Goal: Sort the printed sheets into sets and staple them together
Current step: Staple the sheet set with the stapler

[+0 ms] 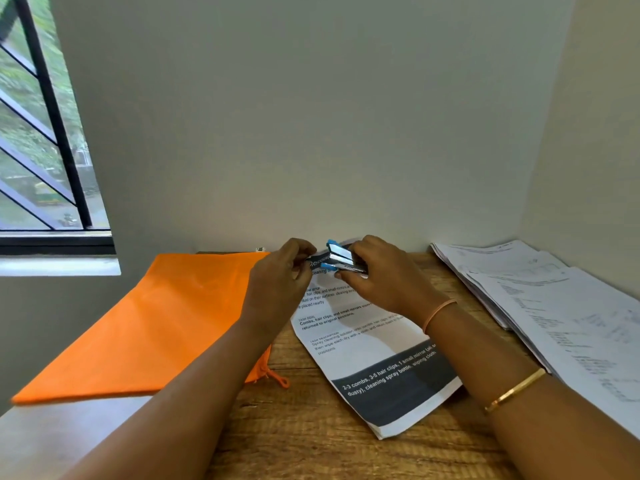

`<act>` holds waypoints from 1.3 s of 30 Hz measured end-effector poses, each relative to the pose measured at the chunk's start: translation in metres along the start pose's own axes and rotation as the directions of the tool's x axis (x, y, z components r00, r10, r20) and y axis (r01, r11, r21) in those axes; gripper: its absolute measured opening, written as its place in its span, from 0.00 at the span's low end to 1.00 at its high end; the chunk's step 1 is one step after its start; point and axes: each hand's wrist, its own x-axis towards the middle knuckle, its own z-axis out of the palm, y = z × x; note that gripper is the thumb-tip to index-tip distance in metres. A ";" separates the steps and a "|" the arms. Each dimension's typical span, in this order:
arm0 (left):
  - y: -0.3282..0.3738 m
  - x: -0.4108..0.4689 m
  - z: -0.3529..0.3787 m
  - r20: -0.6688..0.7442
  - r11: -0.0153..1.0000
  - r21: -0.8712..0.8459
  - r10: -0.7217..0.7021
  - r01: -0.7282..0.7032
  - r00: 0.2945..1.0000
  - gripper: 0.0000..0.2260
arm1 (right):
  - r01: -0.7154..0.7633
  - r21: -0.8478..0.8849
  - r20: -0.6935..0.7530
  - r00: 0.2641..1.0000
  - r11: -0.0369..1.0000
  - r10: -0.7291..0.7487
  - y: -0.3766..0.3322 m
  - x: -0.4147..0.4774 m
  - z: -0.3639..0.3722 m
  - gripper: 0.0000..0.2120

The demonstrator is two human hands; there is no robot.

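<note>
My right hand [384, 280] grips the stapler [341, 260] at the far-left corner of the printed set [375, 358] lying on the desk [311, 445], its long axis pointing left toward my left hand [280, 273], whose fingers pinch that same corner.

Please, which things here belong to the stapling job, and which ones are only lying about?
For the job: stapler, gripped by the right hand; printed set, its top pinched by the left hand; paper pile at the right.
Lying about: orange pouch at the left.
</note>
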 end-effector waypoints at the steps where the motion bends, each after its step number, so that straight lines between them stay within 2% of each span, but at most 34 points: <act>1: 0.000 0.000 0.000 0.000 1.000 -0.002 -0.011 0.011 1.000 0.08 | -0.019 0.038 0.008 1.000 0.999 0.019 0.000 0.000 0.000 0.16; 5: 0.000 0.000 -0.001 -0.003 0.999 -0.028 -0.042 0.041 0.999 0.08 | -0.093 0.116 0.058 0.995 0.989 0.087 0.002 -0.001 0.000 0.14; 8: 0.000 0.000 -0.001 0.000 0.998 -0.048 -0.050 0.050 0.999 0.07 | -0.204 0.235 0.113 0.977 0.950 0.182 0.004 -0.002 0.000 0.14; 11: 0.000 0.000 -0.001 -0.008 0.995 -0.069 -0.072 0.071 0.997 0.07 | -0.327 0.336 0.172 0.943 0.883 0.283 0.005 0.001 -0.001 0.14; 13: 0.000 0.000 -0.001 -0.013 0.994 -0.083 -0.077 0.076 0.997 0.07 | -0.404 0.465 0.232 0.914 0.788 0.331 0.004 0.004 -0.003 0.18; 15: 0.000 0.000 -0.002 -0.016 0.994 -0.087 -0.065 0.064 0.998 0.07 | -0.453 0.549 0.310 0.891 0.702 0.333 0.004 0.005 -0.008 0.20; 16: 0.000 0.000 -0.002 -0.020 0.994 -0.088 -0.060 0.058 0.998 0.07 | -0.455 0.539 0.343 0.887 0.709 0.309 0.002 0.005 -0.010 0.19; 18: -0.001 0.000 -0.002 -0.028 0.994 -0.091 -0.056 0.054 0.998 0.07 | -0.374 0.417 0.357 0.906 0.828 0.228 -0.001 0.004 -0.014 0.16; 20: -0.002 0.000 -0.001 -0.032 0.995 -0.093 -0.040 0.037 0.999 0.08 | -0.217 0.269 0.290 0.947 0.938 0.136 -0.002 0.005 -0.015 0.17; 24: -0.006 0.000 -0.002 -0.051 0.993 -0.112 -0.049 0.043 0.998 0.08 | -0.041 0.063 0.167 0.985 0.997 0.030 -0.004 0.010 -0.023 0.18; 27: -0.007 0.000 -0.001 -0.066 0.991 -0.121 -0.057 0.049 0.996 0.08 | 0.115 -0.149 0.138 0.986 0.982 -0.094 -0.006 0.019 -0.035 0.17; 31: -0.006 0.000 -0.001 -0.079 0.990 -0.134 -0.057 0.046 0.995 0.07 | 0.238 -0.325 0.261 0.953 0.915 -0.155 -0.014 0.036 -0.050 0.17; 35: -0.003 -0.001 -0.002 -0.096 0.989 -0.141 -0.052 0.038 0.994 0.06 | 0.329 -0.431 0.377 0.912 0.840 -0.164 -0.025 0.051 -0.058 0.18; 39: -0.003 -0.001 -0.001 -0.104 0.995 -0.098 -0.025 0.015 0.994 0.06 | 0.373 -0.452 0.454 0.878 0.810 -0.151 -0.038 0.061 -0.059 0.17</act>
